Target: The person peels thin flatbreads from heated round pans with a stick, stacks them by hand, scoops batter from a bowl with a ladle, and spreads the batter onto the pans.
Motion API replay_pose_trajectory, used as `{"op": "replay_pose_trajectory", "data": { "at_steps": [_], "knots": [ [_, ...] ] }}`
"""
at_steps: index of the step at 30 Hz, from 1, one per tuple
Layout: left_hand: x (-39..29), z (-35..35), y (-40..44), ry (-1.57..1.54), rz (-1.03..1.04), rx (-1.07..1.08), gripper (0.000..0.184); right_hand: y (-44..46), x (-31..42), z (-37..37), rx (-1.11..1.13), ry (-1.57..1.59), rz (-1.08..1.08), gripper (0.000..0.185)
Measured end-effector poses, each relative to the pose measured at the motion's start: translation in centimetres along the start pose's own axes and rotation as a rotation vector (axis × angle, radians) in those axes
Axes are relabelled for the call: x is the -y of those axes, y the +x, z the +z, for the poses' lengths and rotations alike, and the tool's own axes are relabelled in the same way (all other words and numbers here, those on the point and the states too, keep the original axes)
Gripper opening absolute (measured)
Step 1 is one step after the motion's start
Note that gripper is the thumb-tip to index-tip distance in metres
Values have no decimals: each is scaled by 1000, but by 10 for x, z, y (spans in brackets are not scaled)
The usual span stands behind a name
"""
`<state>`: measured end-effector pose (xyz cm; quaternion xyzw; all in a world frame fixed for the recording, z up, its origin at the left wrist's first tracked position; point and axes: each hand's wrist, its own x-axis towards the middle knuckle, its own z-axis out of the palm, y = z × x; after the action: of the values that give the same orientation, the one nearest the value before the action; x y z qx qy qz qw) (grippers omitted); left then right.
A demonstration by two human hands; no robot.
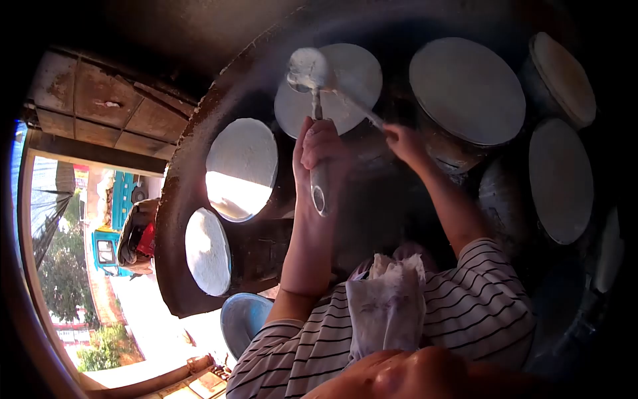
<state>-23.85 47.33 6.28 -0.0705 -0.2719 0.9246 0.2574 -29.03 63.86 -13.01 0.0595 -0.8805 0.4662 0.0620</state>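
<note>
My left hand (318,145) is closed around the handle of a ladle (318,103), whose head is coated in thick white stuff. My right hand (403,144) grips a thin stick-like tool (359,108); its far end reaches the ladle's head, and whether the two touch is hard to tell. Behind and below the ladle lies a round white surface (359,70), partly covered by it. To the right, a larger round white top (467,90) rests on a drum-like pot (455,156).
More round white surfaces stand around me, at left (242,156), lower left (208,251) and right (561,179). A dark curved rim (174,266) bounds the left side. A blue basin (246,319) is near my left elbow. Outside, a blue truck (109,249) shows.
</note>
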Motion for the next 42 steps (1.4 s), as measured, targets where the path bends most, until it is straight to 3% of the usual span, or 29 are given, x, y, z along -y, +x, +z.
{"op": "replay_pose_trajectory", "data": {
  "at_steps": [3, 6, 7, 9, 10, 11, 12, 14, 17, 20, 21, 24, 26, 27, 28, 29, 31, 32, 33, 35, 36, 38, 42],
  "knots": [
    [53, 9, -28, 72, -141, 59, 30, -96, 2, 32, 108, 166, -75, 29],
    [101, -4, -71, 18, -436, 45, 36, -210, 4, 8, 138, 324, 176, 39],
    [118, -17, -85, -49, -555, 98, 52, -258, -15, 8, -68, 405, 124, 42],
    [162, -38, -105, -143, -776, 6, 51, -344, 27, -59, -203, 623, 638, 47],
    [188, -51, -114, -215, -852, -73, 54, -388, 26, -76, -402, 649, 674, 51],
    [216, -64, -115, -218, -984, -196, 39, -433, 25, -93, -657, 703, 661, 49],
    [240, -89, -115, -252, -1083, -256, 28, -461, 47, -127, -798, 483, 866, 48],
    [292, -155, -122, -314, -1282, -359, 31, -556, 20, -148, -1297, 635, 669, 49],
    [366, -266, -142, -287, -1429, -614, 36, -647, 19, -181, -1729, 487, 785, 49],
    [424, -374, -174, -246, -1575, -786, 36, -702, -20, -180, -1974, 537, 710, 42],
    [439, -401, -180, -157, -1591, -828, 36, -711, -24, -179, -1926, 585, 768, 39],
    [452, -456, -205, 151, -1574, -1029, 31, -705, -33, -165, -2071, 633, 629, 35],
    [458, -487, -209, 382, -1617, -936, 25, -695, -35, -155, -2122, 612, 654, 33],
    [464, -498, -205, 499, -1646, -873, 21, -688, -25, -155, -2060, 626, 776, 34],
    [478, -491, -206, 689, -1619, -864, 33, -683, -36, -158, -2053, 303, 785, 36],
    [488, -486, -206, 837, -1615, -771, 30, -675, -38, -161, -2012, -12, 801, 37],
    [505, -482, -199, 1096, -1608, -569, 26, -669, -49, -193, -1910, -53, 876, 40],
    [511, -488, -192, 1079, -1573, -538, 9, -663, -55, -218, -1907, -21, 859, 41],
    [517, -491, -184, 1118, -1571, -514, 3, -662, -67, -235, -1816, -188, 927, 43],
    [523, -494, -160, 1215, -1568, -458, 11, -673, -72, -256, -1657, -455, 1115, 47],
    [522, -498, -142, 1261, -1618, -415, 25, -677, -56, -252, -1649, -537, 1148, 46],
    [519, -497, -111, 1372, -1697, -297, 32, -675, -42, -220, -1591, -583, 1297, 44],
    [503, -507, -87, 1558, -1739, -54, 51, -620, -62, -224, -1540, -590, 1268, 42]
  ]
}}
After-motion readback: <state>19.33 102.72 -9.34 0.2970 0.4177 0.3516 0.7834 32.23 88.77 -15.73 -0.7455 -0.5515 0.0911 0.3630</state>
